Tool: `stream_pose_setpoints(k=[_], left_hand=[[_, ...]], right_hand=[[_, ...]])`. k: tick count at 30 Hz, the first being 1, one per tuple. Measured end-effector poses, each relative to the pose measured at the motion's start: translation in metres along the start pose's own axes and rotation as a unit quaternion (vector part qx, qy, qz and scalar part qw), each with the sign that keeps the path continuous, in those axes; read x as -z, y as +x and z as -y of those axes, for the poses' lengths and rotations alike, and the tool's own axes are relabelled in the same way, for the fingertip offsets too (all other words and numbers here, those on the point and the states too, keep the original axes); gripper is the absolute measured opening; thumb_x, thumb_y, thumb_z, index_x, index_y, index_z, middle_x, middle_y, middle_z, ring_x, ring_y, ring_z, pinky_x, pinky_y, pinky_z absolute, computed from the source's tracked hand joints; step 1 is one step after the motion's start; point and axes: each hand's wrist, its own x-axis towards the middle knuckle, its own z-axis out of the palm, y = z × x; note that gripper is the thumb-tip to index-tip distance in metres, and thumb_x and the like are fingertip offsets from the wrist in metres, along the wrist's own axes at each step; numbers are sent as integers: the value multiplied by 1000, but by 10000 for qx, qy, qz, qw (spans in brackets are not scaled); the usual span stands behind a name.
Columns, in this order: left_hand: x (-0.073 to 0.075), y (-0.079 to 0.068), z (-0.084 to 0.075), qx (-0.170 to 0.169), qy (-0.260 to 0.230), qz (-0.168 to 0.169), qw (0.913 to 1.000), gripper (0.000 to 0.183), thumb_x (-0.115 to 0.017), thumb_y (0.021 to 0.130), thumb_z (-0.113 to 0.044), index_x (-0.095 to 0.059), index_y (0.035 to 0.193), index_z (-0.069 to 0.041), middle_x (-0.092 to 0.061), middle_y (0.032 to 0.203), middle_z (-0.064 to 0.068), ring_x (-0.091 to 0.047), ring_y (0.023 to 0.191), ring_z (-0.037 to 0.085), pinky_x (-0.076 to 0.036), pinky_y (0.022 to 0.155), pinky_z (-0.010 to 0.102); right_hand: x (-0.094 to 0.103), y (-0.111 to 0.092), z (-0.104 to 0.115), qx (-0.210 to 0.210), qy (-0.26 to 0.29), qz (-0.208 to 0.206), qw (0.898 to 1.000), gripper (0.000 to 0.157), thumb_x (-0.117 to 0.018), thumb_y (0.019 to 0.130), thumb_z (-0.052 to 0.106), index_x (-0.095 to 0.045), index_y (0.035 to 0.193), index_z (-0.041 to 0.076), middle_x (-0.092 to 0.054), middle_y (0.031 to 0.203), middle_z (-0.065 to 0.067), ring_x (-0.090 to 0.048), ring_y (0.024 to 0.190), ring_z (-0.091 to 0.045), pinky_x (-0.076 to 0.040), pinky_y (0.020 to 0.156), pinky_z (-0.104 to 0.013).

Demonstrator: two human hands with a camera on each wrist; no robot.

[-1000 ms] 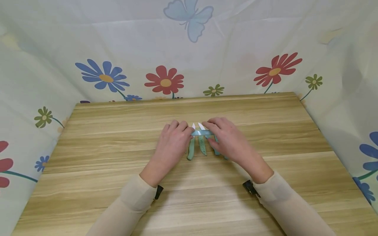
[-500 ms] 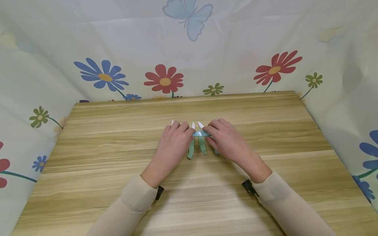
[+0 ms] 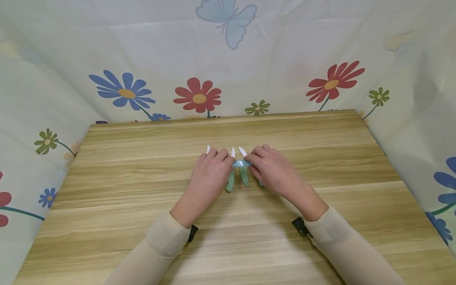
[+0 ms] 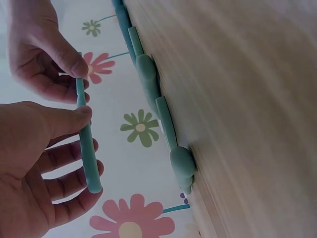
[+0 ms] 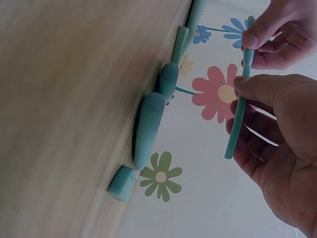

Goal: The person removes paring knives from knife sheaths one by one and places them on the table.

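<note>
Both hands hold one slim teal paring knife in its sheath (image 3: 241, 163), level above the table and crosswise to the body. My left hand (image 3: 211, 172) pinches the handle (image 4: 88, 148) between thumb and fingers. At the other end my right hand (image 3: 276, 170) pinches the sheath (image 5: 237, 119). Under and behind the hands lie more small knives: a green handle (image 3: 230, 184), white blades (image 3: 233, 152) pointing away, and a green sheath (image 3: 244, 178) with raised lettering. A white blade tip (image 3: 208, 149) shows past the left hand; its handle is hidden.
The knives and sheaths lie in a row on a wood-grain table (image 3: 142, 158). A white curtain (image 3: 160, 47) printed with flowers and a butterfly stands round the back and sides. A black strap end (image 3: 302, 227) hangs at the right wrist.
The gap between the two hands on the held knife has narrowed slightly. A blade tip now shows beyond the left hand, and the handles at the right are more covered by the right hand.
</note>
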Motion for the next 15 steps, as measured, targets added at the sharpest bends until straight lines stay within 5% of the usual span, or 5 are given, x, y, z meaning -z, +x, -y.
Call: stream_pose_setpoints(k=[15], left_hand=[[4,1,-3,117,-11,265,9996,15,-83,95,-20,-79,105,-10,-62,90,4,-57,83,26,-47,63,34]], right_hand=[[1,-1,0,-29,72,172,9998,25,-79,97,12,-76,120,2,-69,110,-7,-60,99,-26,-53,89,-39]])
